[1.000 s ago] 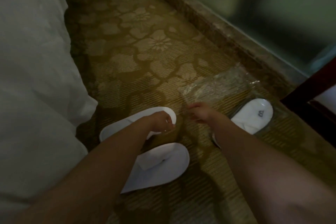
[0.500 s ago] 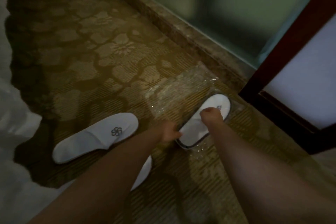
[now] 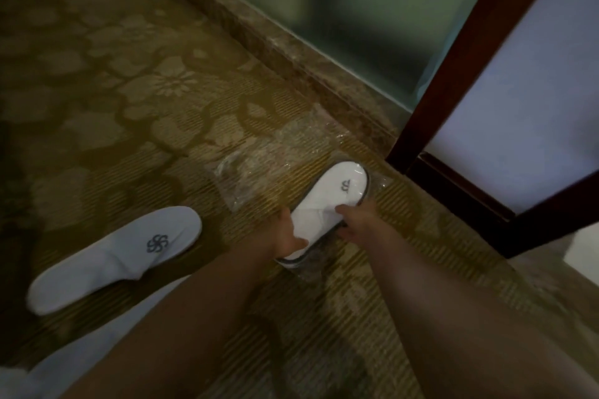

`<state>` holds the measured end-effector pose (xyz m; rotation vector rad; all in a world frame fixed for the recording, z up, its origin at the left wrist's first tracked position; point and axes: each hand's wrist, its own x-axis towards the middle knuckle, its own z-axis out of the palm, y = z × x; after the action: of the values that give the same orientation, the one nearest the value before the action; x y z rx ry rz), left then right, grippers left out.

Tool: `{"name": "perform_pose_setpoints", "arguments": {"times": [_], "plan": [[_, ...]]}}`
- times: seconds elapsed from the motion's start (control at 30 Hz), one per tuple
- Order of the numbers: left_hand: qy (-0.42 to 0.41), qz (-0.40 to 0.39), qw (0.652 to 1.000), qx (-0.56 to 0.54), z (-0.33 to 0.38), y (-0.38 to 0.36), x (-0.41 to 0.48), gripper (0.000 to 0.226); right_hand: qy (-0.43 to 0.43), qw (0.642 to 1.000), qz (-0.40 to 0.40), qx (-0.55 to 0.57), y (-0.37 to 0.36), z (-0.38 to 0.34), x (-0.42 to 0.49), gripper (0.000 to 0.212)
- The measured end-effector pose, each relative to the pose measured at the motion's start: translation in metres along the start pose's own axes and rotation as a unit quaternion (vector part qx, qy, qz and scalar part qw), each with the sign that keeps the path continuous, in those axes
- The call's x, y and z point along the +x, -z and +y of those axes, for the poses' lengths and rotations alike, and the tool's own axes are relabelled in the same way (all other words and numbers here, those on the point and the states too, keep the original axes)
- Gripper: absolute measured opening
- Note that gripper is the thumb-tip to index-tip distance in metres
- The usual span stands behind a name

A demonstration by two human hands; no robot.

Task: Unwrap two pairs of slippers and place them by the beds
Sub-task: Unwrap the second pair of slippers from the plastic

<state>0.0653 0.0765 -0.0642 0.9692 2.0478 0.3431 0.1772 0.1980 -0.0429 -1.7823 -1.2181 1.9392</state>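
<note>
A white slipper pair in clear plastic wrap (image 3: 337,194) lies on the patterned carpet near the wooden door frame. My left hand (image 3: 287,235) grips its near left edge and my right hand (image 3: 355,223) grips its right side. An unwrapped white slipper with a grey flower logo (image 3: 120,253) lies to the left on the carpet. Its partner (image 3: 64,363) shows only partly under my left forearm at the bottom left. An empty clear wrapper (image 3: 259,168) lies flat just beyond the wrapped pair.
A dark wooden door frame (image 3: 453,81) with a pale panel stands at the right. A stone sill (image 3: 291,52) runs along a frosted green glass wall at the back. Patterned carpet (image 3: 129,107) extends to the left.
My view has swung right, away from the bed. Both hands left the unwrapped slippers, reached the wrapped pair and closed on its two sides.
</note>
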Motion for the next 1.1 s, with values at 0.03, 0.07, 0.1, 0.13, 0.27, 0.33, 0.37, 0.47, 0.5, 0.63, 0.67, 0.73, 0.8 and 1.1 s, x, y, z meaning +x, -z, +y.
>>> {"name": "perform_pose_setpoints", "arguments": {"times": [0.03,0.07,0.1,0.13,0.27,0.33,0.37,0.47,0.5,0.63,0.67,0.73,0.8,1.1], "plan": [[0.006,-0.001,1.0,-0.009,0.0,-0.001,0.002,0.108,-0.011,1.0,-0.001,0.004,0.002,0.0,0.002,0.074],[0.012,-0.004,1.0,-0.023,0.0,-0.001,0.002,0.11,-0.02,1.0,-0.007,-0.005,0.004,0.001,0.004,0.073],[0.009,-0.002,0.999,-0.033,-0.001,-0.001,0.002,0.111,-0.026,0.999,-0.018,-0.014,0.005,0.001,0.003,0.069],[0.002,-0.001,0.999,-0.033,0.0,-0.001,0.0,0.109,-0.031,0.999,-0.034,-0.021,0.006,0.001,0.001,0.062],[-0.057,0.009,0.998,-0.031,-0.003,-0.004,-0.009,0.097,-0.023,0.995,-0.067,-0.071,0.008,0.0,-0.003,0.042],[-0.084,-0.007,0.994,-0.064,-0.002,-0.004,-0.015,0.091,-0.018,0.992,-0.082,-0.09,0.007,-0.001,-0.006,0.032],[-0.09,-0.017,0.992,-0.087,-0.001,-0.004,-0.018,0.089,-0.018,0.991,-0.09,-0.096,0.006,-0.002,-0.008,0.032],[-0.117,-0.011,0.988,-0.102,0.002,-0.001,-0.029,0.092,-0.014,0.988,-0.094,-0.124,0.004,-0.001,-0.012,0.043],[-0.131,0.006,0.987,-0.089,0.003,0.003,-0.031,0.093,-0.011,0.987,-0.084,-0.135,0.005,-0.002,-0.015,0.045],[-0.174,0.057,0.976,-0.114,0.015,0.027,-0.043,0.082,0.029,0.992,-0.057,-0.106,0.01,-0.019,-0.028,0.031],[-0.172,0.059,0.974,-0.133,0.018,0.033,-0.045,0.076,0.042,0.993,-0.051,-0.098,0.011,-0.023,-0.03,0.03],[-0.154,0.064,0.974,-0.153,0.024,0.042,-0.047,0.066,0.069,0.992,-0.05,-0.094,0.011,-0.03,-0.034,0.039],[-0.12,0.073,0.981,-0.136,0.028,0.048,-0.05,0.062,0.084,0.989,-0.068,-0.097,0.008,-0.034,-0.04,0.048],[-0.054,0.196,0.938,-0.282,0.018,0.091,-0.08,0.092,0.118,0.955,-0.227,-0.147,-0.032,-0.047,-0.083,0.015]]}}
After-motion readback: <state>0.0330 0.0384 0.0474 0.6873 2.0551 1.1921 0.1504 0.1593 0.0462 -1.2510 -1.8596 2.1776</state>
